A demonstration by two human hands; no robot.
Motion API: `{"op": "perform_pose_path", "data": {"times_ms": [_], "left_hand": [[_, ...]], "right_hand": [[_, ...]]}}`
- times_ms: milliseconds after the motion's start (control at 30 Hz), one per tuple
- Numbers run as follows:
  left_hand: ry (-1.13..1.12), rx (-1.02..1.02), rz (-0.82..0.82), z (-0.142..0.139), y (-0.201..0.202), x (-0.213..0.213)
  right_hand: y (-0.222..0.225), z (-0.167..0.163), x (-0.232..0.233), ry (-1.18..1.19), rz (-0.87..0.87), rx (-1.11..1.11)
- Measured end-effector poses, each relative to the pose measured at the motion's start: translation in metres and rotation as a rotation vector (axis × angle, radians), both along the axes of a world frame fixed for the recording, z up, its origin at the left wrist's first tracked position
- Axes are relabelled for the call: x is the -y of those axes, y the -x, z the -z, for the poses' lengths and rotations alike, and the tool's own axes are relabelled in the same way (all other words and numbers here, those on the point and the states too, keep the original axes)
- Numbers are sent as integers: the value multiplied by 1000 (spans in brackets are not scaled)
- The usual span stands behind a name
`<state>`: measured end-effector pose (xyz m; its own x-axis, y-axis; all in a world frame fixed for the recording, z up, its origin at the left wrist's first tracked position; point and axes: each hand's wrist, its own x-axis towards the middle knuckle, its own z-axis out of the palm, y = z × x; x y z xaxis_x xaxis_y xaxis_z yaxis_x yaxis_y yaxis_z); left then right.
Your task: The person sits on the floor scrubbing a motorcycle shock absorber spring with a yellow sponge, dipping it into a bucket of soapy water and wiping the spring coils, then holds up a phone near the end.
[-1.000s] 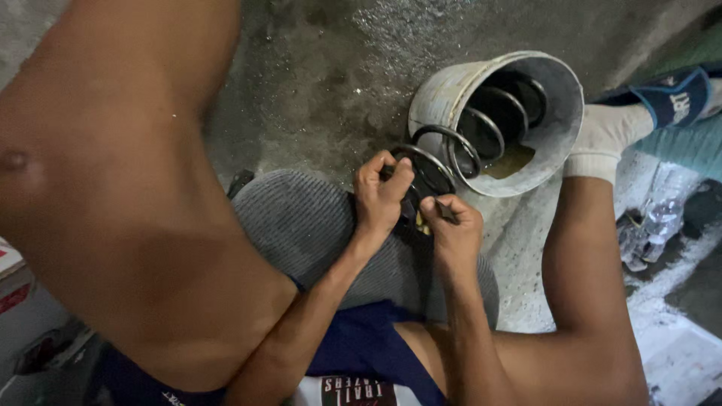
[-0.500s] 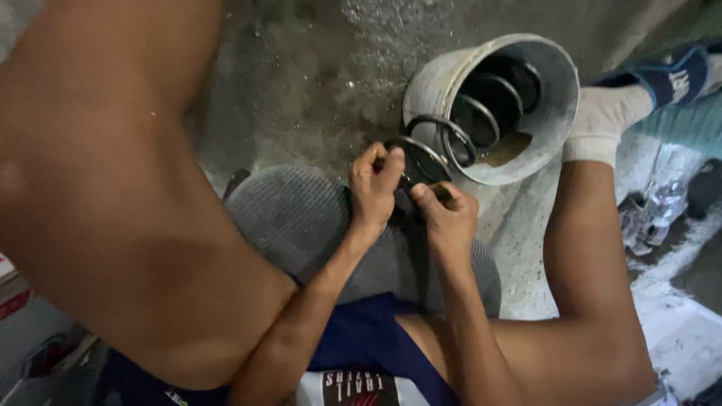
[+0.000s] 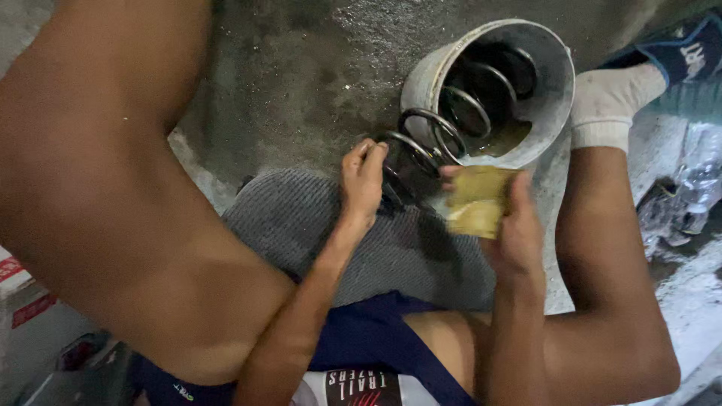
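Note:
A dark metal coil spring (image 3: 444, 128) lies with one end inside a tipped grey bucket (image 3: 425, 71) and the other end toward me. My left hand (image 3: 362, 180) grips the near end coil of the spring. My right hand (image 3: 508, 218) holds a folded yellowish pad or sponge (image 3: 474, 199) just beside the spring's near coils, apart from them. A grey ribbed cloth (image 3: 301, 225) lies on the ground under both hands, between my bare legs.
Wet, stained concrete floor (image 3: 301, 68) surrounds the bucket. My right foot wears a white sock (image 3: 609, 105) and blue sandal (image 3: 688, 49) beside the bucket. My left thigh fills the left side. A plastic bottle (image 3: 696, 177) lies at right.
My right hand has come away from the spring's end and now holds the yellowish pad turned up into view. The left hand stays on the coil. The view has shifted slightly.

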<state>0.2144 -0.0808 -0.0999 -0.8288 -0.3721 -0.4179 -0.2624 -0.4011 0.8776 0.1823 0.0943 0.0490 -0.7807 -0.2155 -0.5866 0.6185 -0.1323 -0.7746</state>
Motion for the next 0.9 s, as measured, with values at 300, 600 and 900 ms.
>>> {"op": "perform_pose_path", "data": {"times_ms": [300,600,900], "left_hand": [[500,-177,494,-88,-1,31],[853,-412,563,-159,38,24],[1237,-126,1573,-144,168,-99]], "right_hand": [[-25,43,7,-99,-237,-86],[-29,66,30,4,-98,-110],[-24,32,36,-34,-273,-354]]}}
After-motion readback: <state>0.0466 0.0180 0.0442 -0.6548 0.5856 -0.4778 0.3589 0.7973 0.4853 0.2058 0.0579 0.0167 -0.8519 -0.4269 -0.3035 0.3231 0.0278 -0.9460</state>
